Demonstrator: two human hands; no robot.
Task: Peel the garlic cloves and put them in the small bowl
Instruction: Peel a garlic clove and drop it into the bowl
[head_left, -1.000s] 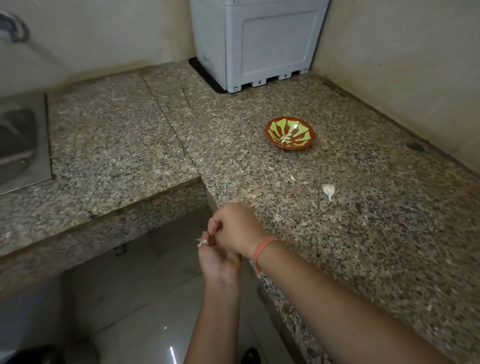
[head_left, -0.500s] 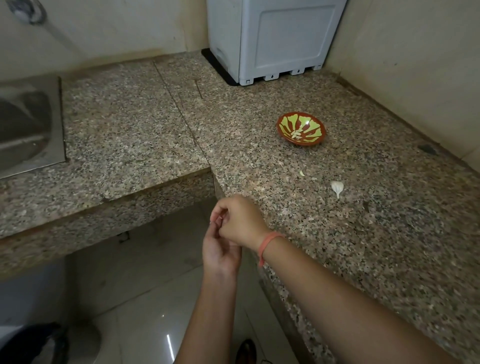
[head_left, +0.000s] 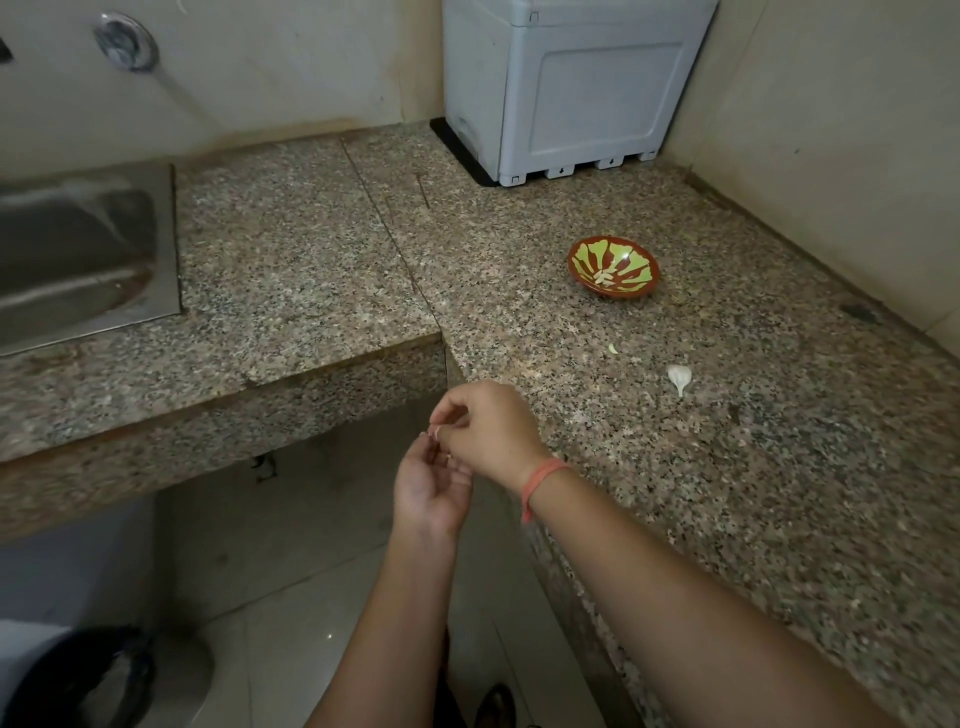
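Two bare forearms are seen reaching in from below, the right one crossing the near edge of the surface. The hands are held together just off that edge. The right hand is uppermost, knuckles up, fingertips pinched on a small pale garlic clove. The left hand is cupped palm-up beneath, fingers curled; its grip is hidden.

Place: a home kitchen, lit dimly.
Evidence: speckled granite counter mid-frame, steel sink at left (tiled floor below).
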